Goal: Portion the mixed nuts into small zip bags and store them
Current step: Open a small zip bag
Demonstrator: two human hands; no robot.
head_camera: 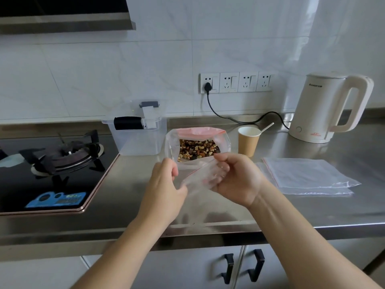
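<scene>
At the centre of the frame, both hands work on 1 small zip bag, held in the air above the steel counter. The left hand pinches one side of the bag's mouth between thumb and fingers; the right hand has its fingers curled round the other side, with some fingertips apparently inside the plastic. The red zip line runs slantwise between them, so the step in hand looks like opening the bag before filling it.

Just behind the hands, the large bag of mixed nuts stands open on the counter, its pink-edged mouth facing the camera. To its right stands a paper cup with a white scoop or straw in it; I cannot tell which. At right centre lies a flat stack of spare zip bags. A clear storage box sits to the left of the nuts, beside the hob.

To do this well, each hand should pull its own lip apart evenly, so the seal parts along its whole length without tearing. The mouth should then be rounded out wide and kept level, close to the large bag, so nuts drop in and do not scatter. The thin plastic will probably collapse if only 1 corner is held
</scene>
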